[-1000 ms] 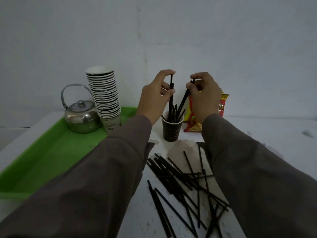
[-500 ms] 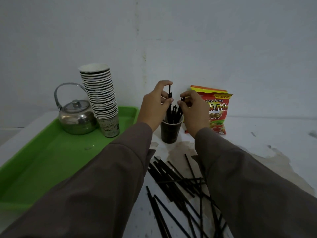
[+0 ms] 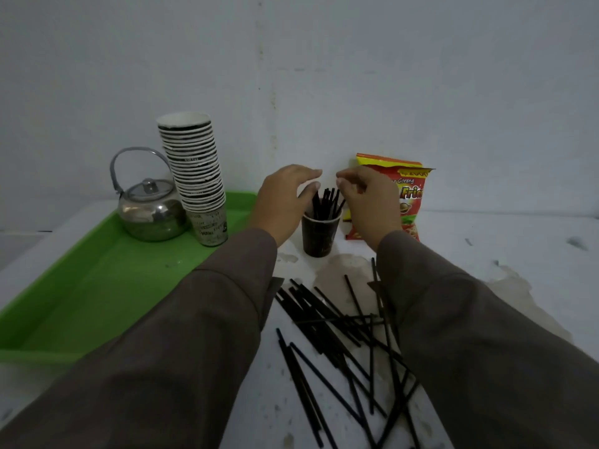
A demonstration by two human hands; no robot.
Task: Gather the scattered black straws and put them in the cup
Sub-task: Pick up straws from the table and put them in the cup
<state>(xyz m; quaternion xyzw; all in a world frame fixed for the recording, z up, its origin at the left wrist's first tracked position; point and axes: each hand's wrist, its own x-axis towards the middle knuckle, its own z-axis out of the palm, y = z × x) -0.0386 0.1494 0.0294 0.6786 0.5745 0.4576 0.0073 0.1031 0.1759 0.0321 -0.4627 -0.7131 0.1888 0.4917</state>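
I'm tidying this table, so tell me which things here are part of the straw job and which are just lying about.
Part of the job:
dark cup
straws in the cup
scattered straws
left hand
right hand

Lying about:
green tray
kettle
stack of paper cups
snack packet

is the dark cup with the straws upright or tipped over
Upright. The dark cup stands on its base on the table, rim up, with black straws sticking out of the top.
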